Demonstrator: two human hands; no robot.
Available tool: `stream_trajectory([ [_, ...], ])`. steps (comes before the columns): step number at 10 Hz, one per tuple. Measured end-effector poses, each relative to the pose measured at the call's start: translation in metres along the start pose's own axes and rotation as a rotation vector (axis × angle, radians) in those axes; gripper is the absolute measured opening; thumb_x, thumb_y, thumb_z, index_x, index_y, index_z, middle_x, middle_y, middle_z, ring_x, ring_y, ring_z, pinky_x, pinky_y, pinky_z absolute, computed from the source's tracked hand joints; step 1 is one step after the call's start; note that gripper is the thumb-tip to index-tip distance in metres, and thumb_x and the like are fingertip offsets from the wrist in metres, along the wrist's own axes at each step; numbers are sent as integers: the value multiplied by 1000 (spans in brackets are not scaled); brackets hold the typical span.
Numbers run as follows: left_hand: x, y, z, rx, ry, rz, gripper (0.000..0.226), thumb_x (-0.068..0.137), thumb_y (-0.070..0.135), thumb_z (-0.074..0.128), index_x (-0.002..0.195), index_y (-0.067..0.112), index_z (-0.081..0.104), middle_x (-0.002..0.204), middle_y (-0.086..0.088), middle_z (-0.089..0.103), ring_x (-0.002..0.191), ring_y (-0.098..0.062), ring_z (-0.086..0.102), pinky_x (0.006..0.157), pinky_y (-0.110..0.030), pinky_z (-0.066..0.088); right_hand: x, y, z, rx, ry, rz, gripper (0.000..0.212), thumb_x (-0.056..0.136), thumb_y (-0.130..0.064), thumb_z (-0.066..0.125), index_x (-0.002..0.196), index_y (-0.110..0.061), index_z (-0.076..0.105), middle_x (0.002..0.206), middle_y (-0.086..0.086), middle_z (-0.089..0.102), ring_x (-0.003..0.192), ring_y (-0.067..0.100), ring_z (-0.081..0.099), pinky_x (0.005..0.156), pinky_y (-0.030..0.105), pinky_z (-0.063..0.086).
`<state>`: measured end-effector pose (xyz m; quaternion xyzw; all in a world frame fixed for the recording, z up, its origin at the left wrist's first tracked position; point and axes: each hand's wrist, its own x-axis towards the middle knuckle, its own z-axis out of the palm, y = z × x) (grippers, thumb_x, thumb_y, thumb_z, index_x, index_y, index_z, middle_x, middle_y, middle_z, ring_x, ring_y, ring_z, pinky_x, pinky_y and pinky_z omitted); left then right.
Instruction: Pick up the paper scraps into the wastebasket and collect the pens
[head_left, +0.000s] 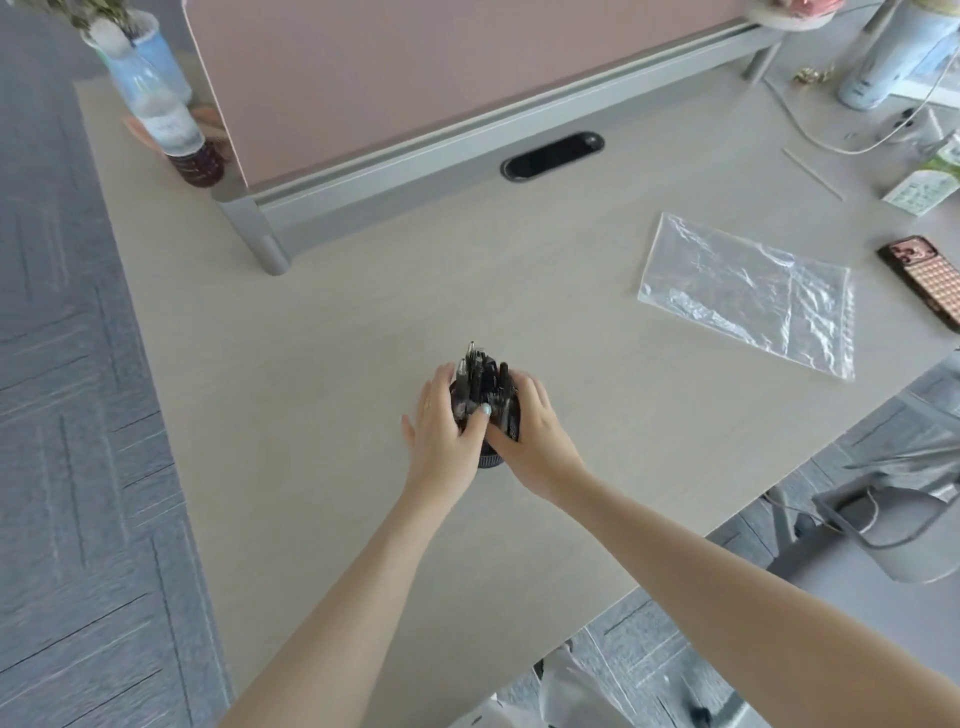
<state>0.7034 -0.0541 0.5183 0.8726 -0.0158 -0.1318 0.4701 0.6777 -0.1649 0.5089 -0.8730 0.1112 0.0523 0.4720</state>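
Observation:
A dark round pen holder (490, 460) stands on the pale wooden desk (322, 415), filled with several black pens (480, 371) that stick up out of it. My left hand (447, 426) wraps its left side, thumb across the front. My right hand (530, 431) cups its right side, fingers against the pens. Both hands hold the holder between them. No paper scraps show on the desk. A white plastic bag liner (561, 691), perhaps the wastebasket's, shows below the desk's near edge.
A clear zip bag (748, 291) lies flat to the right. A phone (930, 283) sits at the right edge. A pink divider (415, 78) with a grey leg (265, 244) stands behind. Bottles (171, 119) at the back left; a chair (883, 514) at the right.

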Motion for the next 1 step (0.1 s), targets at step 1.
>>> stream_trajectory([
  [1, -13, -1, -16, -51, 35, -61, 58, 90, 25, 52, 142, 21, 26, 148, 6, 30, 138, -12, 22, 115, -37, 14, -6, 8, -11, -9, -62, -15, 61, 84, -21, 58, 137, -25, 29, 140, -7, 29, 125, 10, 37, 102, 27, 33],
])
